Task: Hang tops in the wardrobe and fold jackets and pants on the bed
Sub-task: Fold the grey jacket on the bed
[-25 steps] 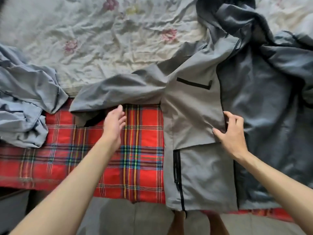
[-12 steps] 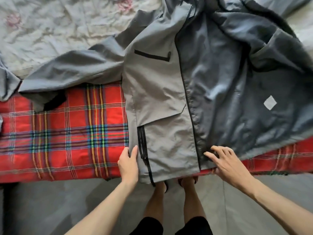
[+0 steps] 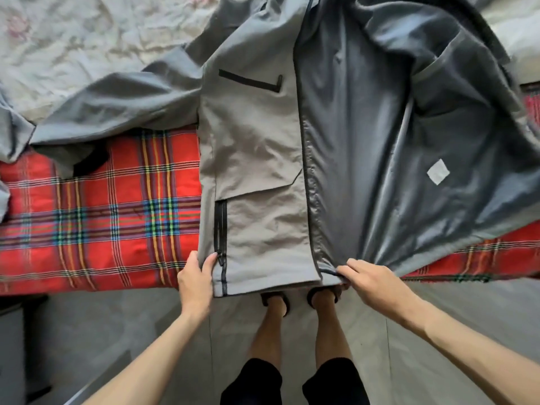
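Head view, looking down over the bed edge.

- Grey jacket (image 3: pixel 254 159) lay open, lining up, on the bed, across the red plaid blanket (image 3: pixel 117 217). Its hem hung just past the near edge of the bed, above the floor (image 3: pixel 117 331).
- The front panel on the left lay outer face up. It showed a black chest pocket zip (image 3: pixel 251 81) and a black side pocket zip (image 3: pixel 219 229).
- The panel on the right lay spread wide, showing the dark lining and a small white label (image 3: pixel 437 172).
- One sleeve (image 3: pixel 117 103) stretched out to the left, partly over the pale floral sheet (image 3: pixel 73 39).
- Left grip (image 3: pixel 195 280): closed on the jacket at the left corner of the hem, thumb on top of the fabric beside the side pocket zip, fingers at the edge.
- Right grip (image 3: pixel 377 283): fingers curled, pinching the hem at the foot of the front zip edge. The lining fanned out in creases from that spot.
- The two grips sat near each other, with the width of the left front panel between them.
- Another grey-blue garment (image 3: pixel 11 133) lay bunched at the far left edge, touching the sleeve cuff.
- The person's feet (image 3: pixel 274 299) stood on the floor right below the hem. Black shorts (image 3: pixel 254 381) showed at the bottom of the view.
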The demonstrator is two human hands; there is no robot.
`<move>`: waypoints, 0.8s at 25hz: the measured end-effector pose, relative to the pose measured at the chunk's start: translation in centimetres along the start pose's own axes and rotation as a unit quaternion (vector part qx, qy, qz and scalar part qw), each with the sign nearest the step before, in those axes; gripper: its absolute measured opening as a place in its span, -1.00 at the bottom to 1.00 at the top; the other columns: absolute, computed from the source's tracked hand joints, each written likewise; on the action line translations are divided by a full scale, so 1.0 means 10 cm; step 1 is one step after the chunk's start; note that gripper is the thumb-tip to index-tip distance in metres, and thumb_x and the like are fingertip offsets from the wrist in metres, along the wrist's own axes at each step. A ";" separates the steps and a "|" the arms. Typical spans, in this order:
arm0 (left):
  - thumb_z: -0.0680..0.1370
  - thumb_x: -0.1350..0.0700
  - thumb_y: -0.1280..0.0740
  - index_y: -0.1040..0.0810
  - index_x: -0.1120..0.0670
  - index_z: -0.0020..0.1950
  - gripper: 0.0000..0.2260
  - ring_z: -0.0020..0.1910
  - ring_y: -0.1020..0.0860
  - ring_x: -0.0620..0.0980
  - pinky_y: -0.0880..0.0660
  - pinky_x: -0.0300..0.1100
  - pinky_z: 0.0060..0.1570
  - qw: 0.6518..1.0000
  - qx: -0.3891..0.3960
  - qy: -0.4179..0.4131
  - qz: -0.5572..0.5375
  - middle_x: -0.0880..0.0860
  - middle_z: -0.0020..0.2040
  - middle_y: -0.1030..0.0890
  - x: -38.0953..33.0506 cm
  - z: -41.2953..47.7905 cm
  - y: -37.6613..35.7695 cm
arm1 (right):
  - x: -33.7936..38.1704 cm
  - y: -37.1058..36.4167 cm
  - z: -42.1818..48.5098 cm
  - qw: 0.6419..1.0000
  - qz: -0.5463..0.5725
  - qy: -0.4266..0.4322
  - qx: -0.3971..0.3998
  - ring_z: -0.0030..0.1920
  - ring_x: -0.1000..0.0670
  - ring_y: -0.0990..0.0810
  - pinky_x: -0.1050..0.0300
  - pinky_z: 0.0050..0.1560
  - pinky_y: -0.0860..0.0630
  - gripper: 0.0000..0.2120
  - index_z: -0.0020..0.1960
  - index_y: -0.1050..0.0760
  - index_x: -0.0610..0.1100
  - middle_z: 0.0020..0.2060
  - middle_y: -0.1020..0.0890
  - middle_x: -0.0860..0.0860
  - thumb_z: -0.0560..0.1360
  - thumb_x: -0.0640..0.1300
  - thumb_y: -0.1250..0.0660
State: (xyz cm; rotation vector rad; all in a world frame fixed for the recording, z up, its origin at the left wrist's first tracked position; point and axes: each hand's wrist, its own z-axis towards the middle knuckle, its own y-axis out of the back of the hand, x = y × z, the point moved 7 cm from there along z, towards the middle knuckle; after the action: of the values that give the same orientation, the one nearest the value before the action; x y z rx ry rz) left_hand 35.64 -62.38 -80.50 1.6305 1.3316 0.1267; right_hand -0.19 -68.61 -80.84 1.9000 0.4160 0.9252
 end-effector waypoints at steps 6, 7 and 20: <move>0.57 -0.02 -0.40 -0.63 0.02 0.06 -0.85 0.01 -0.63 -0.07 -0.52 -0.12 0.03 0.988 0.128 0.067 -0.052 -0.12 -0.07 -0.68 0.29 0.12 -0.12 | -0.19 -0.03 0.47 0.907 0.283 -0.310 -0.024 -0.14 0.08 -0.56 0.03 0.00 -0.51 -0.67 0.17 -0.54 0.05 -0.12 -0.60 0.16 0.48 0.16 -0.41; 0.56 -0.04 -0.41 -0.63 -0.01 0.10 -0.82 0.04 -0.63 -0.08 -0.53 -0.12 0.09 0.986 0.132 0.086 -0.061 -0.13 -0.05 -0.68 0.33 0.11 -0.15 | -0.15 -0.04 0.58 0.890 0.305 -0.336 -0.047 -0.13 0.07 -0.55 0.02 0.00 -0.50 -0.71 0.13 -0.54 0.03 -0.15 -0.60 0.16 0.48 0.14 -0.41; 0.42 0.07 -0.57 -0.63 0.03 -0.03 -0.80 -0.08 -0.70 0.04 -0.61 0.12 0.08 0.962 0.139 0.176 -0.157 0.03 -0.11 -0.73 0.80 0.02 -0.20 | 0.16 -0.24 0.61 0.867 0.295 -0.402 -0.018 -0.19 -0.02 -0.55 0.06 -0.20 -0.39 -0.84 -0.10 -0.51 0.01 -0.33 -0.58 0.13 0.50 0.08 -0.40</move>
State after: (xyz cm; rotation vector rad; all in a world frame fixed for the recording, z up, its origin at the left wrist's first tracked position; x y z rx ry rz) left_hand 37.57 -56.39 -85.81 1.6511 1.9393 0.0400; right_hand 5.63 -70.11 -83.82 2.2118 -0.7122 0.4044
